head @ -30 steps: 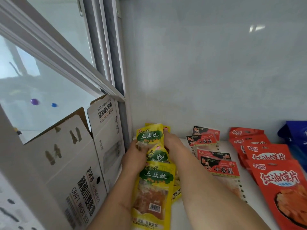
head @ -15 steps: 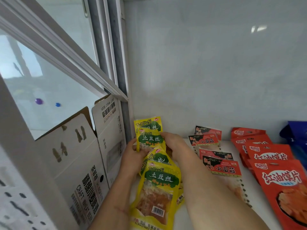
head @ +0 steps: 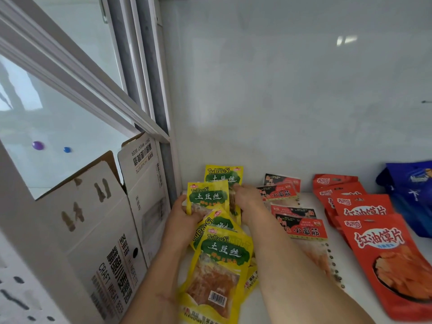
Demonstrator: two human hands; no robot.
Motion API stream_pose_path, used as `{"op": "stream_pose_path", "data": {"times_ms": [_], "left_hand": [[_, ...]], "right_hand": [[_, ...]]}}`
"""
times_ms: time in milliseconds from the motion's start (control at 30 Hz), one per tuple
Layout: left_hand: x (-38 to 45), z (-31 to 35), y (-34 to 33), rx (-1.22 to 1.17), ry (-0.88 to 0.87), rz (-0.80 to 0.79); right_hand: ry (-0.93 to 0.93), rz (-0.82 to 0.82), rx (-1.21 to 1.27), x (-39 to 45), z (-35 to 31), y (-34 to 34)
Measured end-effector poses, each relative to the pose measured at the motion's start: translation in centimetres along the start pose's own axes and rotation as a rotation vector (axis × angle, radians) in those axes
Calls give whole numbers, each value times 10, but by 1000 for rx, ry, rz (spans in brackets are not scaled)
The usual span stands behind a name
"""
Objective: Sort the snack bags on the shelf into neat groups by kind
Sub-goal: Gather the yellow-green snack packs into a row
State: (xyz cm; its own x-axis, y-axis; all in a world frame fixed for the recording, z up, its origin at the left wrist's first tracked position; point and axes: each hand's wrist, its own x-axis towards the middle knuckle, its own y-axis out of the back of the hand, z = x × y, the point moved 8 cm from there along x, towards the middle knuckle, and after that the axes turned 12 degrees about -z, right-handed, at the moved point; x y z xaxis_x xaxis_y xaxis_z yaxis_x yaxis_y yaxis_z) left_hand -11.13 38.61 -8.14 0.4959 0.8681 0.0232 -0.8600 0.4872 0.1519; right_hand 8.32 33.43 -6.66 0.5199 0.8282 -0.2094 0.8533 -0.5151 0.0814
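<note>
Both hands work at the rear left corner of the white shelf [head: 275, 307]. The left hand [head: 184, 218] pinches the lower left edge of a yellow plastic snack bag with a green label [head: 208, 197], thumb on the front, holding it tilted upright. The right hand [head: 247, 199] lies on the right side of the yellow bags, fingers reaching behind the held bag against a second upright yellow bag [head: 224, 175] at the back wall; its grip cannot be determined. Further yellow bags [head: 217, 272] lie overlapped in a column toward the front edge, between the forearms. Red-and-black clear-bottomed bags [head: 301, 228] form the next column to the right, then orange-red pouches [head: 383, 249], with blue bags [head: 411, 190] at the right edge. A white printed cardboard carton [head: 100, 230] stands beyond the left edge
</note>
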Motion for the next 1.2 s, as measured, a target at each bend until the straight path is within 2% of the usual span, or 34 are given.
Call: {"op": "stream_pose_path", "data": {"times_ms": [167, 300, 467, 633, 767, 900, 1033, 1200], "left_hand": [[12, -4, -3, 118, 8, -9], [19, 9, -9, 166, -27, 13], [29, 0, -22, 340, 28, -36], [29, -2, -26, 538, 83, -67], [26, 0, -27, 516, 84, -83], [21, 11, -20, 389, 59, -16], [2, 25, -11, 455, 33, 28], [-63, 23, -18, 764, 139, -144]], "right_hand": [[-23, 25, 2, 38, 31, 6], [-11, 52, -171, -22, -10, 3], [-45, 65, -325, -14, -4, 6], [-66, -4, -452, -14, -3, 0], [-58, -4, -527, -25, -11, -6], [-28, 25, -592, -46, -12, -2], [-7, 2, -651, -76, -10, -1], [-37, 6, -698, -107, -5, 0]]}}
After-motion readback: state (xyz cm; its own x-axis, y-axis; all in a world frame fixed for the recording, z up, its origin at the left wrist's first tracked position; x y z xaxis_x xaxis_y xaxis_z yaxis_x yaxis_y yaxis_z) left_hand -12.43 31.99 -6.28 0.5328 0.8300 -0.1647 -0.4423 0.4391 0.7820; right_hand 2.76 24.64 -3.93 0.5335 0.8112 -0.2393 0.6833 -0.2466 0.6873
